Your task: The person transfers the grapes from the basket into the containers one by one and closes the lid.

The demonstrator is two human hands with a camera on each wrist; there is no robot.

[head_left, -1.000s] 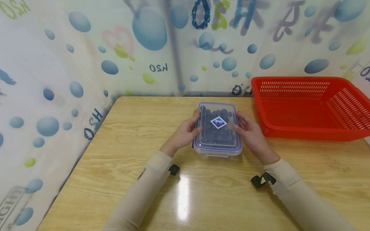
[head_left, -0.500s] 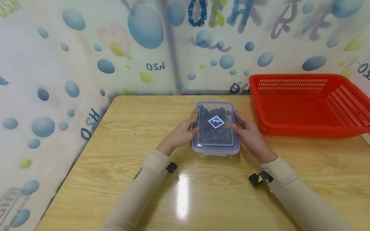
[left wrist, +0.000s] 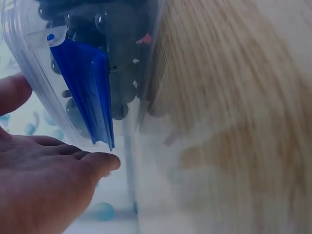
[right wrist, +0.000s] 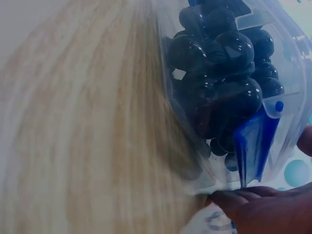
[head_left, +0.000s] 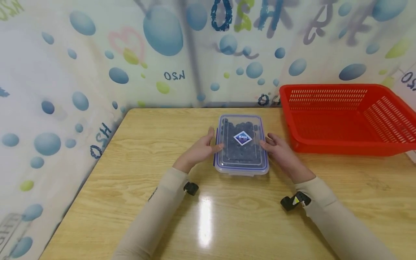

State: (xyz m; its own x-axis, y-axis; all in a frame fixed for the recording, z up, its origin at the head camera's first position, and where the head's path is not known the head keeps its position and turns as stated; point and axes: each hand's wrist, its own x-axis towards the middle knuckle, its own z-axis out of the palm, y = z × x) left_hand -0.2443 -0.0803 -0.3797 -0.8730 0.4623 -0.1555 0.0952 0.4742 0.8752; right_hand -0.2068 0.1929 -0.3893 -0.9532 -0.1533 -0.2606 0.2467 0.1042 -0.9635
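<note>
The clear box of dark berries stands on the table, left of the red basket. The left hand and right hand touch its two long sides, each with fingers under a blue latch, pinching nothing. It seems best to lift both latches together while the box stays flat.

Both forearms, sleeved in beige, are extended forward from 6 o'clock, converging toward 12 o'clock, with a small black device worn under each wrist. The left hand is held at 9 o'clock of the gap between the hands, fingers fairly straight and thumb pointed toward 3 o'clock. The right hand is mirrored at 3 o'clock, its fingers relaxed and thumb directed toward 9 o'clock.
</note>
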